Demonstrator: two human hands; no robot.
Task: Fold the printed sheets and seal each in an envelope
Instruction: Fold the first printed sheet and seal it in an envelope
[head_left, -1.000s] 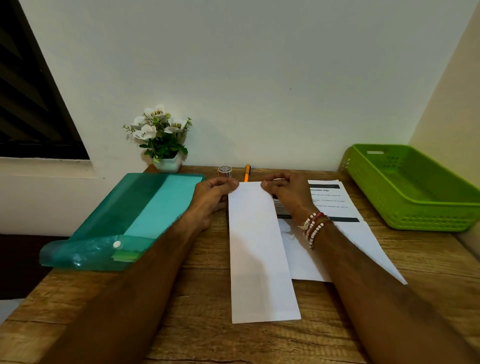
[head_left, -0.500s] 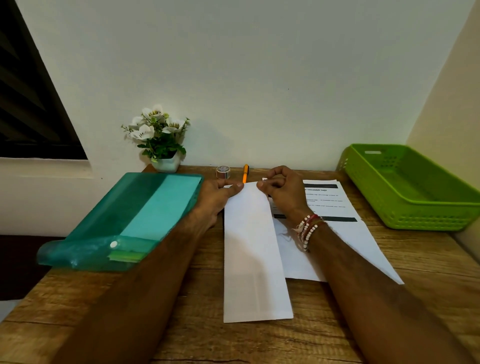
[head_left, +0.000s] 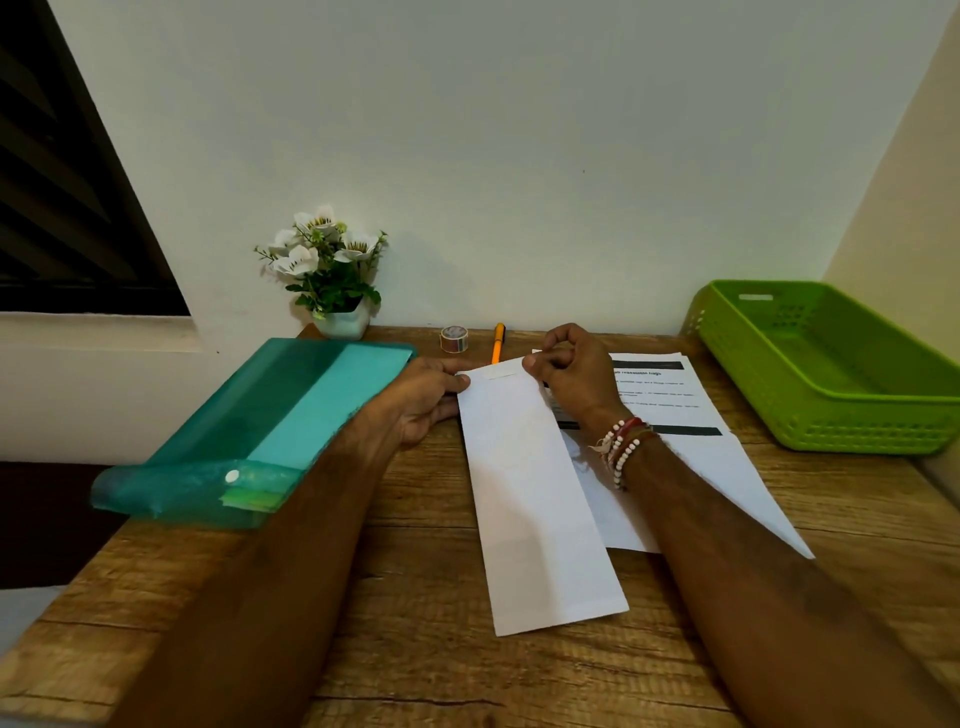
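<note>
Desk (head_left: 415, 649): left hand (head_left: 421, 408), right hand (head_left: 574, 382) pinch envelope's (head_left: 535, 493) end.

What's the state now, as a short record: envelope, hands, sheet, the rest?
envelope: lies flat on table, over sheet's left edge
left hand: holds its far left corner
right hand: pinches its far right corner
sheet: printed, unfolded
rest: tape and pen behind; folder left; basket right
</note>
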